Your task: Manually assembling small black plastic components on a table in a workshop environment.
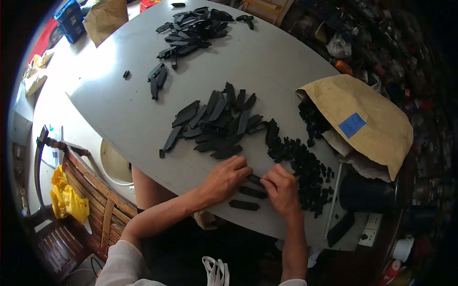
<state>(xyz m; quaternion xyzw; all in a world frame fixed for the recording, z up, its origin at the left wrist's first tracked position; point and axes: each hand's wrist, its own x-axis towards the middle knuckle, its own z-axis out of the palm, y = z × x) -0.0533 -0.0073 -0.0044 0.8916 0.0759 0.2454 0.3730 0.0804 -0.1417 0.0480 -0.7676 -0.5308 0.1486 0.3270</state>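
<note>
Near the table's front edge, my left hand [226, 178] and my right hand [282, 188] pinch a slim black plastic piece [255, 179] from its two ends. My fingers partly hide it. Two similar elongated black pieces, one [253, 192] just below my hands and another [244, 205] nearer me, lie side by side on the table. Beyond my left hand spreads a loose pile of long black plastic pieces [217, 119]. To the right of my right hand is a heap of small black parts [305, 174].
A brown paper bag [367, 114] with a blue patch lies on its side at right, small black parts at its mouth. Another pile of black pieces [195, 28] sits at the far end of the grey table [267, 62]. A wooden chair [95, 200] stands at left.
</note>
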